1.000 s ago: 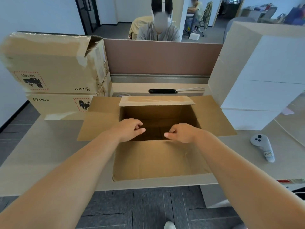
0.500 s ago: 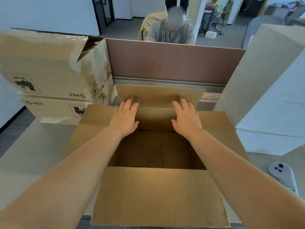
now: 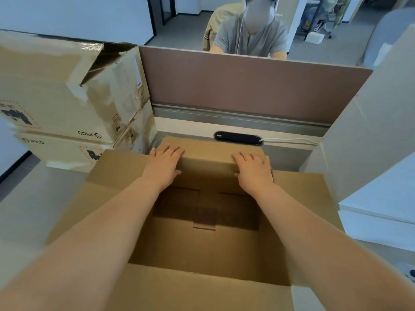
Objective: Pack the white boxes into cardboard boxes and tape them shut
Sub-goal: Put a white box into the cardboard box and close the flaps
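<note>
Hands lie flat on the far flap (image 3: 208, 151) of the open cardboard box (image 3: 197, 290). The left hand (image 3: 165, 163) presses near the left end of this flap and the right hand (image 3: 253, 169) near the right end. The fingers (image 3: 173, 151) of both are straight and a little spread, and they grasp nothing. Below the fingers the box stands open, and its folded bottom flaps show inside. Just beyond the fingertips a black oblong device (image 3: 238, 138) with a white cable lies on the table (image 3: 27, 209), in front of a brown partition (image 3: 247, 86). To the right of the right fingers the white boxes (image 3: 377, 153) stand stacked, outside the cardboard box. To the left of the left fingers two printed cartons (image 3: 67, 93) are stacked.
</note>
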